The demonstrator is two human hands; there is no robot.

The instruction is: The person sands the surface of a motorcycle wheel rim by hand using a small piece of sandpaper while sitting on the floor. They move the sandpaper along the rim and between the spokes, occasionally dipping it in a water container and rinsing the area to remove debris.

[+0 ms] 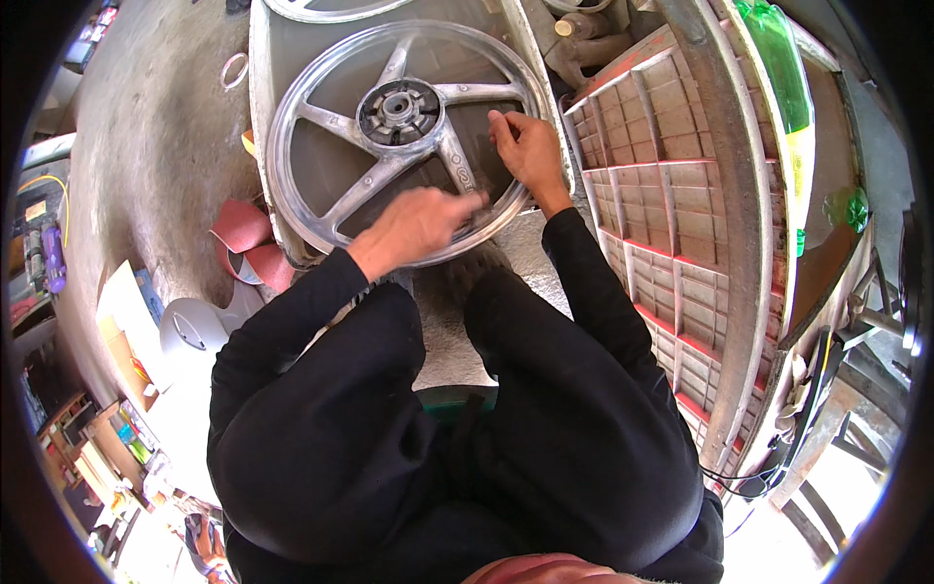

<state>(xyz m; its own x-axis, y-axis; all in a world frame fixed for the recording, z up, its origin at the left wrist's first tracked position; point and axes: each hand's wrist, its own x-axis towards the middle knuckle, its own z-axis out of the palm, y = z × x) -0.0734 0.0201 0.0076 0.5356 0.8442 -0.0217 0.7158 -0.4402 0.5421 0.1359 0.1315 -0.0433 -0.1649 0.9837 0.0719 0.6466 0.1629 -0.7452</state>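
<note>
A grey metal spoked wheel (449, 146) lies flat over a trough (261, 127) in front of my knees, its dark-ringed hub facing up. My left hand (416, 226) reaches over the near rim, fingers together and slightly smeared by motion. Its fingertips are at the outer end of the near-right spoke, and a small dark patch at them is too blurred to name. My right hand (530, 156) is curled closed above the right side of the rim, thumb against the fingers. Whatever lies inside it, if anything, is hidden.
Part of another wheel (336, 10) shows at the top edge. A red-edged grid panel (662, 195) leans along the right, beside a green bottle (783, 68). Reddish curved pieces (248, 243) lie left of the trough. A thin ring (234, 71) rests on the floor.
</note>
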